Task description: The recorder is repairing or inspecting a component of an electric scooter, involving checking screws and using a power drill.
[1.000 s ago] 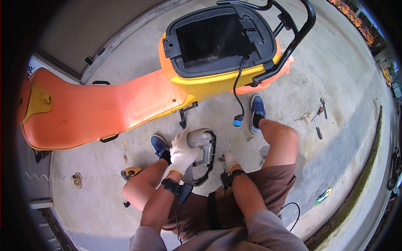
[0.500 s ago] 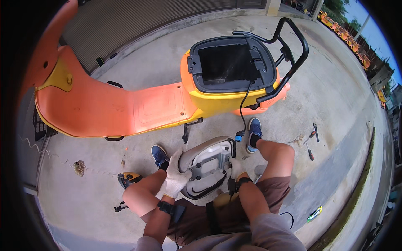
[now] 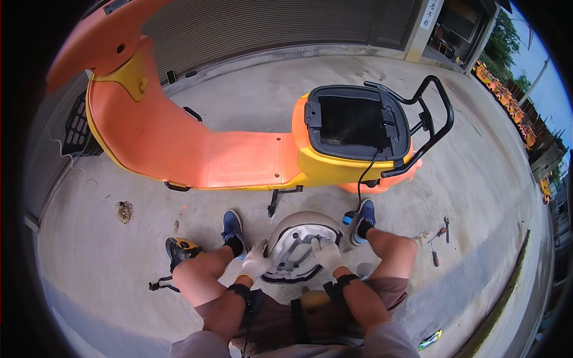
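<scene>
A scooter seat [image 3: 305,218] lies between my knees, its pale underside with black rubber pads turned up. At its left edge, my left hand [image 3: 256,264] in a white glove is closed on the rim. My right hand [image 3: 326,255], gloved too, rests on the right part of the underside with its fingers curled; the fingertips are too small to make out fully. Beyond the seat stands an orange and yellow scooter [image 3: 250,156] with a dark storage opening [image 3: 352,121] at its top. A black cable with a blue plug [image 3: 348,219] hangs from that opening.
A yellow and black tool [image 3: 180,249] lies beside my left knee, near a coiled cord [image 3: 123,212]. On the right are a ratchet wrench [image 3: 446,230] and a screwdriver [image 3: 436,258]. A small green and yellow packet [image 3: 430,340] lies lower right. The shutter wall [image 3: 256,27] stands behind the scooter.
My right hand has moved from the seat's right edge onto its underside. My left hand has slid lower along the left rim. The seat has turned and tilted, and the view has shifted.
</scene>
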A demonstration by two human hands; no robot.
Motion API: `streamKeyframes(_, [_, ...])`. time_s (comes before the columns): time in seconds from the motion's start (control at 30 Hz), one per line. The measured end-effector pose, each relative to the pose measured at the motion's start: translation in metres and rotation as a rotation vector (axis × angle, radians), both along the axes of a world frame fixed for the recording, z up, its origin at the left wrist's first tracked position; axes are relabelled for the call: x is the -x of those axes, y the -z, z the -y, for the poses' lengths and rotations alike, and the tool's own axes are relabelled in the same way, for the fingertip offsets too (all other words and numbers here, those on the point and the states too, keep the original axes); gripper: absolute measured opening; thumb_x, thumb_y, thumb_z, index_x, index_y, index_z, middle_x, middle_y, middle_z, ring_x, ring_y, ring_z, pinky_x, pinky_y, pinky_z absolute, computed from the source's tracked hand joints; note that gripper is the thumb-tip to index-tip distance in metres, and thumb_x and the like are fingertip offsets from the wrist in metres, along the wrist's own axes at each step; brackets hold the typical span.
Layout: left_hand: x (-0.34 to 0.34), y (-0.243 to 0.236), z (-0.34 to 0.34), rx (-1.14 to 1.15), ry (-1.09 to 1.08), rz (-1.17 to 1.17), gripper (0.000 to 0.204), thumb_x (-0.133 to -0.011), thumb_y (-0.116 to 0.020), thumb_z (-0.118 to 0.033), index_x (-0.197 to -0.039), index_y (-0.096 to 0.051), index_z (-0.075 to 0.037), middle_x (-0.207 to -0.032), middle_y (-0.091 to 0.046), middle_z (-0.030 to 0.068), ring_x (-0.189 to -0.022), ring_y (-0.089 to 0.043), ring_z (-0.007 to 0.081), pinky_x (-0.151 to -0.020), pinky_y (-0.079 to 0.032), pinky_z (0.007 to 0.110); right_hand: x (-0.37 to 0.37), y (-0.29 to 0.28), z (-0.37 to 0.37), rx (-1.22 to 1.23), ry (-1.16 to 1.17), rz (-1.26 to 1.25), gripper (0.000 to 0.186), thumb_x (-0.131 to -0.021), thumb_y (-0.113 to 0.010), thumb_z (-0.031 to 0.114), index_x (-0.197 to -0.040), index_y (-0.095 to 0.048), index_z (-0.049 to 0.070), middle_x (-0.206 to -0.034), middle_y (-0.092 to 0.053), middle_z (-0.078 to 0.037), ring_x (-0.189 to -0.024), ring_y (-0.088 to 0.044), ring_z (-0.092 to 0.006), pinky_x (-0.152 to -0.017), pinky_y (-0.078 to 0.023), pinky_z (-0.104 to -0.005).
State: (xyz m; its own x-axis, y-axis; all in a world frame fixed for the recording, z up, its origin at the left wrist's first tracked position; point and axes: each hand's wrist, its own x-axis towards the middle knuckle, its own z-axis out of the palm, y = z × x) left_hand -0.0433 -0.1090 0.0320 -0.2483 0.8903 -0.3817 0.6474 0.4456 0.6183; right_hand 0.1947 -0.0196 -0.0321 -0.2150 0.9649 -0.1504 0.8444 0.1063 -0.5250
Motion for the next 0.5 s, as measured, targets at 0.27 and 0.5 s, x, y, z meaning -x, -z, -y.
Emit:
streamKeyframes(0.27, [-0.013, -0.041, -0.039, -0.581, 0.228, -0.327, 0.065, -0.084, -0.064, -0.029, -0.142, -0.044, -0.009, -0.137, -0.053, 0.0190, -0.126, -0.049, 0.0412, -0.105, -0.041, 0.049, 0.073, -0.018, 0.009, -0.339, -0.609, 0.031, 0.027, -0.092, -0.054, 0.028, -0.104, -0.065, 0.007, -0.089, -0.070, -0.017, -0.080, -0.070, -0.0356, -0.069, -0.055, -0.0459])
streamKeyframes(0.5, [0.002, -0.030, -0.050, 0.052, -0.157, -0.091, 0.090, -0.073, -0.072, -0.041, -0.150, -0.035, -0.012, -0.139, -0.049, 0.0272, -0.127, -0.051, 0.0416, -0.107, -0.043, 0.046, 0.078, -0.006, 0.034, 0.137, -0.353, 0.010, 0.035, -0.091, -0.060, 0.036, -0.108, -0.061, 0.005, -0.094, -0.069, -0.021, -0.091, -0.067, -0.0411, -0.082, -0.053, -0.0505])
